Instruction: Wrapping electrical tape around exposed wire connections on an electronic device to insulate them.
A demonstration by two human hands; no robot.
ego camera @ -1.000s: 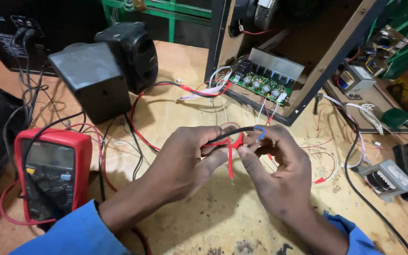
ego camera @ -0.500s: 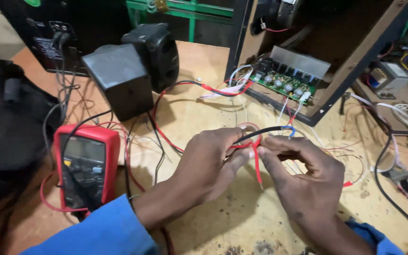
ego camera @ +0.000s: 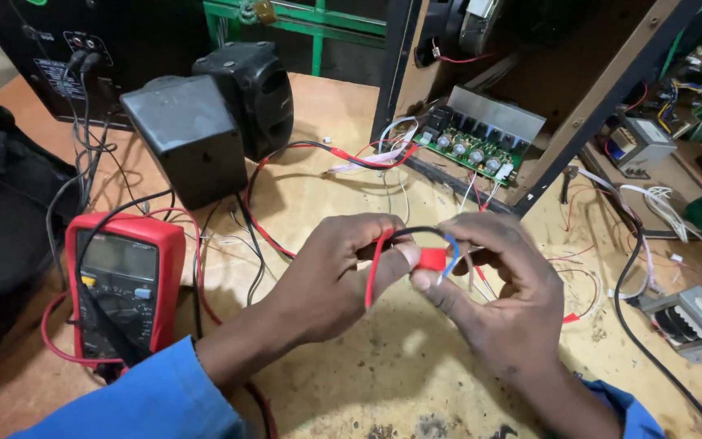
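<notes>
Pinching a small red piece (ego camera: 432, 258) and thin wires (ego camera: 383, 244) between both hands, left hand (ego camera: 331, 280) and right hand (ego camera: 497, 301) meet above the tabletop (ego camera: 351, 382). Holding the wires steady and close looks best. Nearby sit a red meter (ego camera: 119, 289), black speakers (ego camera: 205, 130) and a green board (ego camera: 469, 150).

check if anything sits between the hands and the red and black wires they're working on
Nothing visible does. The left hand and right hand already pinch the red wire and black wire directly, above a bare patch of the wooden bench. The multimeter lies off to the left.
</notes>
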